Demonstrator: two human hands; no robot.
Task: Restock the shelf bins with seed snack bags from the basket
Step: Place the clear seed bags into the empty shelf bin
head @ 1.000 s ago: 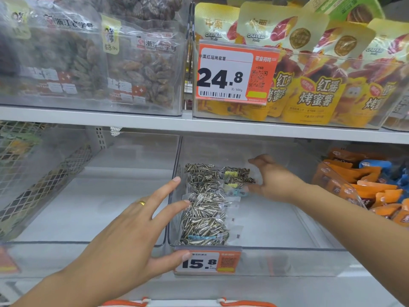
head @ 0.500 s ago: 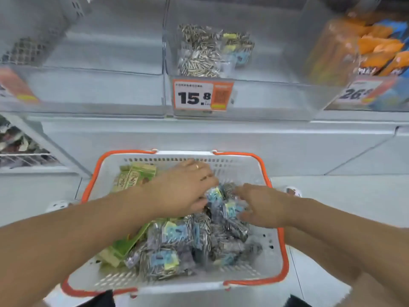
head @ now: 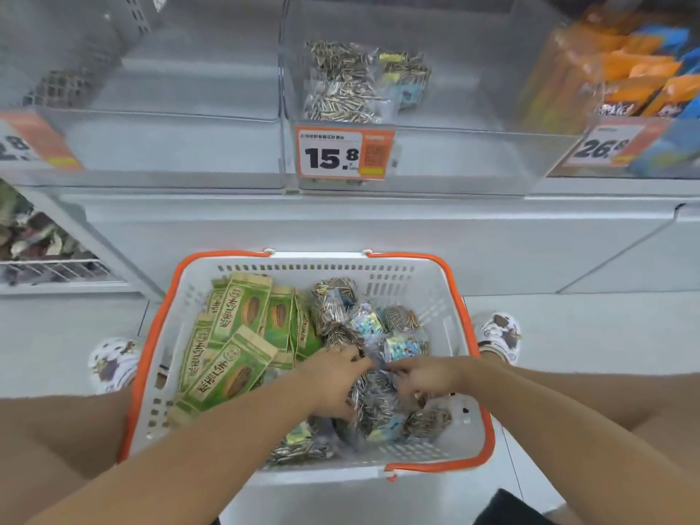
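On a pale floor [head: 568,335] below the shelf stands a white basket [head: 447,297] with an orange rim. Both hands, left hand [head: 333,377] and right hand [head: 428,377], curl around clear seed snack bags [head: 375,407] at its near right. Green packets [head: 235,335] fill its left. The far middle bin [head: 473,108] holds a few seed bags beside an orange price tag [head: 342,155].

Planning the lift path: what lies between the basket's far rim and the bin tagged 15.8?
In the head view, only the plain grey shelf front lies between the basket and the bin; nothing juts out.
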